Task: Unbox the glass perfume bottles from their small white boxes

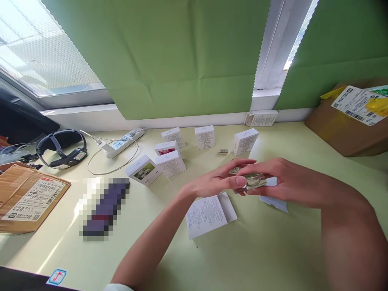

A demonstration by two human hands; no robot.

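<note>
A: Glass bottle — small, clear, with a metallic glint. Held above the table, between both hands, near the middle of the view.

B: Grip?

A: Right hand: fingers curled round the bottle from the right, thumb pressed on its near side. Left hand: fingertips closed on the bottle's left end. How tightly, I cannot tell.

B: Directly below?

A: One flattened white carton, printed side up, flap open, lying on the pale green table. A second white piece, partly hidden under the right hand.

B: Further out?

A: Small white boxes, six standing or lying in a loose group toward the window. One small metal cap between two of them. Power strip and headset at left. Brown cardboard box at far right.
</note>
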